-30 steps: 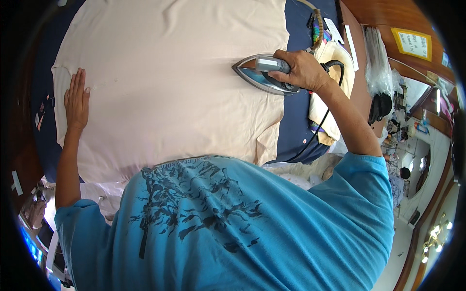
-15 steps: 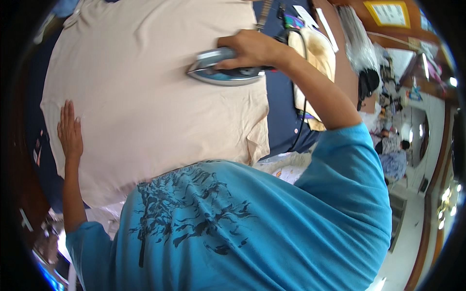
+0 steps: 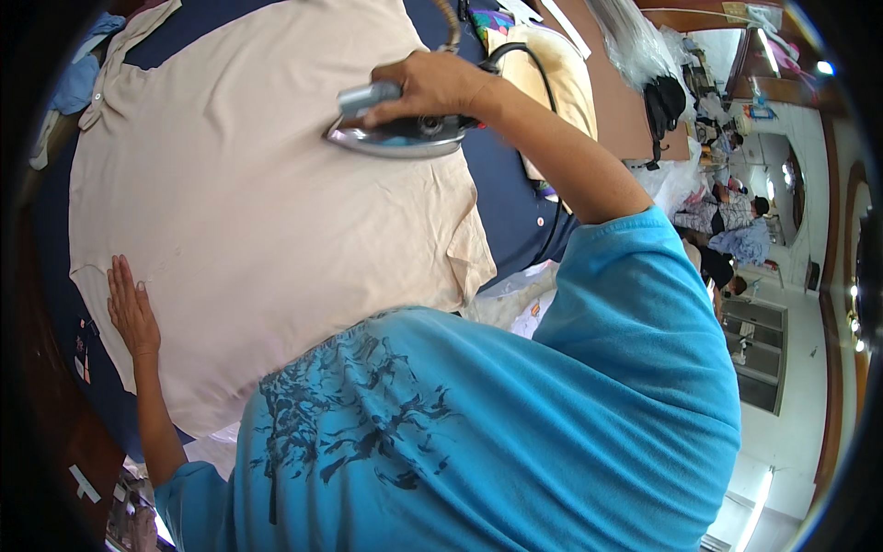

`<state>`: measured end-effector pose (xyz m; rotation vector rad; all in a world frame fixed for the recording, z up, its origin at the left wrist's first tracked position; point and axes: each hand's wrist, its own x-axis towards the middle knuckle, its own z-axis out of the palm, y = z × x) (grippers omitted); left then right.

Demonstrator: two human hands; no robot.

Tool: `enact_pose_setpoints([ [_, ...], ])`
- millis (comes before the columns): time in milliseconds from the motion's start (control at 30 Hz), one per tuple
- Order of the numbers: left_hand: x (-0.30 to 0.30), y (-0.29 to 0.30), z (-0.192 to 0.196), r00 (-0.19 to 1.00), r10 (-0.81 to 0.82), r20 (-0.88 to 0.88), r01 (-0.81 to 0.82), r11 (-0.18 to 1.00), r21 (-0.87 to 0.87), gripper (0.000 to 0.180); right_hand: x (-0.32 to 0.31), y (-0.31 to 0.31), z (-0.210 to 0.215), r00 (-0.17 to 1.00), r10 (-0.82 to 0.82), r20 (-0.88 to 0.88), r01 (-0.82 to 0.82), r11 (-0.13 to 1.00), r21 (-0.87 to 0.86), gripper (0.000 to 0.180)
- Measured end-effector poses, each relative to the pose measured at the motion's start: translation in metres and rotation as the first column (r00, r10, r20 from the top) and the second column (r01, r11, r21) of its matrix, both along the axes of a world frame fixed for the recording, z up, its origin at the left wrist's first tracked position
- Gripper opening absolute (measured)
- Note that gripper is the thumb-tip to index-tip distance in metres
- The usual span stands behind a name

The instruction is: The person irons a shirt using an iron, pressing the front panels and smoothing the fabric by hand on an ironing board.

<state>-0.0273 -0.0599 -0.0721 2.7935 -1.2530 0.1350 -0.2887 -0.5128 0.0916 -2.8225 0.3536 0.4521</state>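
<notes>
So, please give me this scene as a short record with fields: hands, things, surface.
left hand: left hand flat on the edge of the cream shirt, holding nothing
right hand: right hand gripping the handle of the iron
iron: soleplate down on the shirt
shirt: spread flat, collar at the far left
surface: dark blue ironing board
cord: black cord leading away from the iron

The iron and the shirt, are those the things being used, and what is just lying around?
In use:
right hand gripping the iron
cream polo shirt under it
left hand flat on the shirt
dark blue ironing surface

Lying about:
yellow padded cloth
clear plastic bag
light blue garment
</notes>
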Motion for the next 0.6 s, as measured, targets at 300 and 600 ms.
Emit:
enact_pose_setpoints([
  [300,0.007,-0.006,-0.002,0.999,-0.039,0.034,0.038,0.999,0.021,0.048,-0.032,-0.008,0.0,0.997,-0.001,0.078,0.004,1.0,-0.027,0.053],
  [600,0.021,0.004,-0.026,0.979,-0.157,0.128,0.164,0.986,-0.041,0.048,-0.017,0.125,-0.002,0.959,0.243,0.147,-0.267,0.947,0.178,0.047],
])
